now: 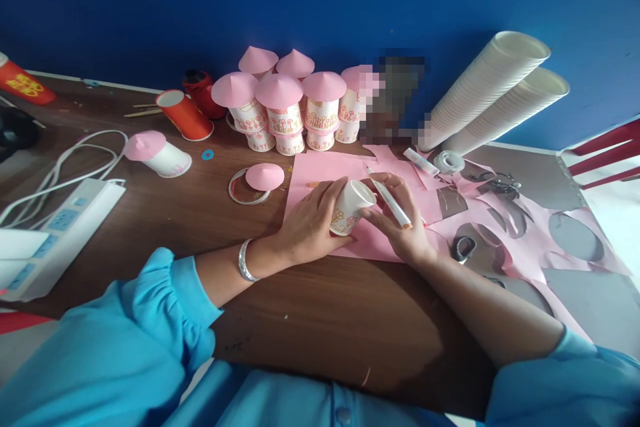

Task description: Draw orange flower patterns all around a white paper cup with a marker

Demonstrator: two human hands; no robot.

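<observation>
My left hand is wrapped round a white paper cup, tilted with its rim up and to the right. Flowers in yellow and pink are drawn on the cup's side. A white marker pen with an orange end rests in my right hand, whose thumb reaches close to the cup; whether it touches I cannot tell. Beneath both hands lies a sheet of pink paper. An orange-tipped pen lies partly hidden behind my left hand.
Decorated cups with pink cone roofs stand stacked at the back. Tall stacks of paper cups lean on the wall at right, near a tape roll and cut pink scraps. Left are a power strip, a roofed cup and a red cup.
</observation>
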